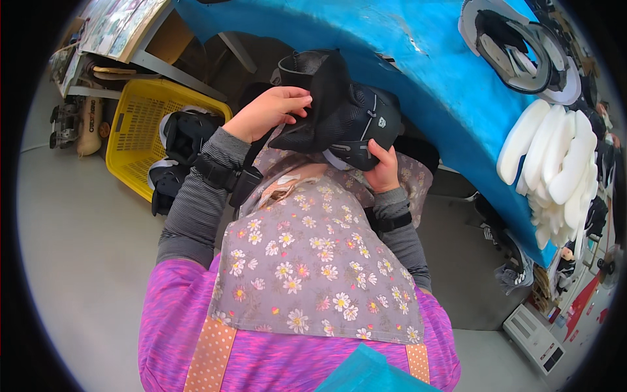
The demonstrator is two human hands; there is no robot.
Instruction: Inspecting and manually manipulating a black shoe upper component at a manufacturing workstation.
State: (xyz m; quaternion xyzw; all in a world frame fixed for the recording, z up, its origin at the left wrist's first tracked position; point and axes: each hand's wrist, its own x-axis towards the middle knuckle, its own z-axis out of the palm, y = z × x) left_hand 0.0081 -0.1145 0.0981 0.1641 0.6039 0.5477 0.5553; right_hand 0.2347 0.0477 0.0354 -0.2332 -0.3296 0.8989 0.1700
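Note:
On my lap, against the blue-covered table, sits a black padded boot (375,124) with mesh panels, grey trim lines and a small pale emblem. My right hand (384,168) grips its right side, the thumb on the outer face and the other fingers mostly out of sight. At the upper left of the boot, my left hand (282,110) has its fingers curled at a dark fabric flap (324,88), seemingly pinching its edge. Behind that flap rises an open cuff (302,63) with grey lining. Part of the boot is hidden by the flap.
A yellow plastic crate (130,140) on the left floor holds black and white padded boots (186,135). On the blue table cover (366,32) lie black-and-white boot parts (516,52) and a pile of white sole-shaped pieces (548,153). A white heater-like box (532,336) stands lower right.

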